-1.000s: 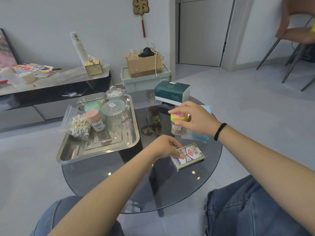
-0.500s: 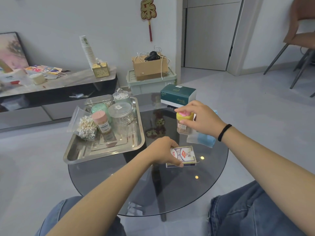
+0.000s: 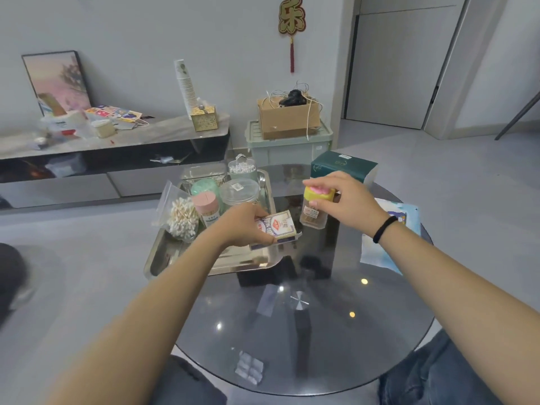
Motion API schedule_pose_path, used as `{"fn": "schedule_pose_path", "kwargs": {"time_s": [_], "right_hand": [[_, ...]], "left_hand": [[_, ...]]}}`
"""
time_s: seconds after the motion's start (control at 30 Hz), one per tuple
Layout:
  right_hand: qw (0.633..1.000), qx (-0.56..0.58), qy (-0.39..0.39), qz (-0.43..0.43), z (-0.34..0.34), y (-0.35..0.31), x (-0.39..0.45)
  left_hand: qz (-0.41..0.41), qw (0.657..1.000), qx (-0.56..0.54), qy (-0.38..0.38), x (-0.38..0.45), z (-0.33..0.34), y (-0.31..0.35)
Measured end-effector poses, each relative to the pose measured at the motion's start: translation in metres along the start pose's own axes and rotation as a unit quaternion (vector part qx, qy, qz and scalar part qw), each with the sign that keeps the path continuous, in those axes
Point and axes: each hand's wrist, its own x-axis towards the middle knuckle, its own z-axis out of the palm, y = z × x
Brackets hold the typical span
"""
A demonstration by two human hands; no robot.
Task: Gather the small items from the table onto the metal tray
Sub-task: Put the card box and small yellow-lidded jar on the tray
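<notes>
My left hand (image 3: 244, 226) grips a card deck box (image 3: 276, 225) and holds it in the air over the right edge of the metal tray (image 3: 159, 257). My right hand (image 3: 347, 200) grips a clear toothpick jar with a yellow lid (image 3: 317, 206), lifted just right of the tray above the round glass table (image 3: 336, 331). On the tray stand a pink-lidded toothpick jar (image 3: 207, 207), a green-lidded jar (image 3: 203, 187), a clear round container (image 3: 240, 190), a cotton-swab jar (image 3: 242, 168) and a bag of cotton swabs (image 3: 179, 216).
A dark green box (image 3: 343, 166) stands at the table's far side. A blue-white packet (image 3: 391, 235) lies at the right edge, partly under my right forearm. A small blister pack (image 3: 249, 366) lies near the front. Beyond are a low cabinet (image 3: 111, 150) and a cardboard box (image 3: 287, 118).
My left hand lifted the card deck box off the glass and carried it left to the tray's edge. My right hand raised the yellow-lidded jar and moved it left toward the tray.
</notes>
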Motion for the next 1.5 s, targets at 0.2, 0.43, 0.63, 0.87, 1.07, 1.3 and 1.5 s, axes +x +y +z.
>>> {"fn": "schedule_pose_path", "kwargs": {"time_s": [0.2,0.43,0.63,0.87,1.07,1.3,1.5], "right_hand": [[1.000,0.009,-0.004,-0.022,0.046,-0.013,0.028],[1.000,0.012,0.007,-0.017,0.075,-0.006,0.044],[0.999,0.007,0.007,-0.033,0.079,-0.004,0.045],[0.999,-0.017,-0.017,-0.038,0.079,-0.011,0.040],[0.998,0.025,-0.033,-0.044,0.092,-0.036,0.041],[0.992,0.062,-0.086,-0.063,0.140,-0.072,0.051],[0.993,0.035,-0.087,-0.067,0.176,-0.090,0.068]], "left_hand": [[-0.042,0.997,-0.028,0.053,0.015,0.007,-0.046],[-0.012,0.994,0.055,0.093,0.032,0.024,-0.070],[-0.018,0.987,0.066,0.144,0.033,0.029,-0.074],[-0.034,0.985,0.038,0.164,0.030,0.030,-0.072],[-0.065,0.978,-0.082,0.182,0.011,0.017,-0.076],[-0.129,0.956,-0.152,0.216,-0.026,0.000,-0.111],[-0.153,0.941,-0.171,0.248,-0.032,0.001,-0.127]]}}
